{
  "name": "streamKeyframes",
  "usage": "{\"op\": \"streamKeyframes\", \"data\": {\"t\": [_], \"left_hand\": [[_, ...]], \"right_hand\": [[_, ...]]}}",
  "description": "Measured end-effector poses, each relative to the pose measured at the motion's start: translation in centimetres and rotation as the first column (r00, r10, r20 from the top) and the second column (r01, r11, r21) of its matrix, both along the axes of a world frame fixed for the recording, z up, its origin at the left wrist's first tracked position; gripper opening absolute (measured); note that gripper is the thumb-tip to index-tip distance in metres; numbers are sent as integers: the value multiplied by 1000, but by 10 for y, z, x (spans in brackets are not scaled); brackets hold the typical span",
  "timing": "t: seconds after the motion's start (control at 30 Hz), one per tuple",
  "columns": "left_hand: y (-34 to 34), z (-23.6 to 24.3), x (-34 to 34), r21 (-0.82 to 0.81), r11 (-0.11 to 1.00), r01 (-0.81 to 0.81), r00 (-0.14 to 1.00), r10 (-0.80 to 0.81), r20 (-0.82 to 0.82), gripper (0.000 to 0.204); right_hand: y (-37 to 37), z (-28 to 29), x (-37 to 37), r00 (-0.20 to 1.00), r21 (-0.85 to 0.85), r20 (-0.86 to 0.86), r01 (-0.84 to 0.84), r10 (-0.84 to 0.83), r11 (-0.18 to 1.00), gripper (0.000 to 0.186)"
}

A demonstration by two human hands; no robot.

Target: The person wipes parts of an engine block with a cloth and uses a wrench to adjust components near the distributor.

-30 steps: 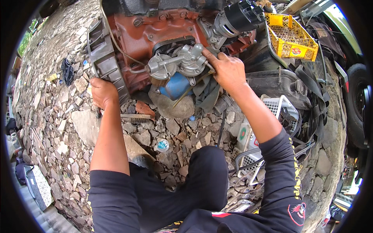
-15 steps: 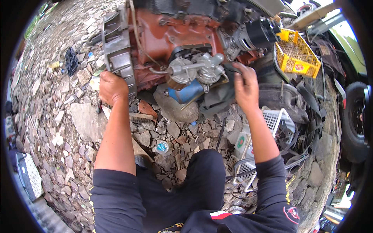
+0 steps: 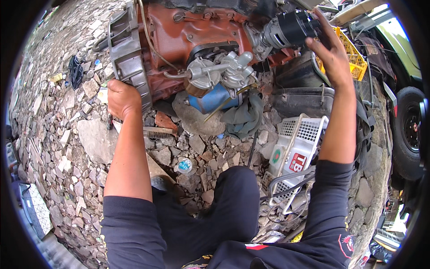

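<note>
A red-brown engine block lies across the rubble ahead of me. My left hand is closed round the lower rim of its grey metal bell housing. On the block's right side, my right hand has thumb and fingers on either side of the end of a black distributor cap. A grey metal fuel pump sits on the block's near side, above a blue cylinder like an oil filter. A dark green rag hangs beside the cylinder, next to a big stone.
Broken stones cover the ground. At the right are a white plastic basket, a black casing, a yellow crate and a vehicle's wheel. A clear plastic cup lies near my knees.
My right hand has left the dark rag and moved up and right to the distributor cap. The left hand keeps its hold on the bell housing. The view has shifted slightly.
</note>
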State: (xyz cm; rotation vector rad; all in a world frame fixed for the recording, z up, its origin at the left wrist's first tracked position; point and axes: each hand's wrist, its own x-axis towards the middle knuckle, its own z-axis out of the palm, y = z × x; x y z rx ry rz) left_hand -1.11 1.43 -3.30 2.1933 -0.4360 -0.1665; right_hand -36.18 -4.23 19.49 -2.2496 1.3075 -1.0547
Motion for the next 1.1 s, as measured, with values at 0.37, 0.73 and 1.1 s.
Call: {"op": "streamKeyframes", "data": {"t": [0.37,0.73,1.1], "left_hand": [[-2,-3,3,18,999,-42,999,42,-30,64],[-3,-3,4,19,1000,-15,999,16,-29,64],[0,1,-2,19,1000,-7,999,8,-45,63]], "right_hand": [[19,64,60,743,-27,-575,401,-342,916,63],[22,79,48,636,-85,-763,78,-115,993,55],[24,92,76,605,-3,-765,343,-223,939,65]]}}
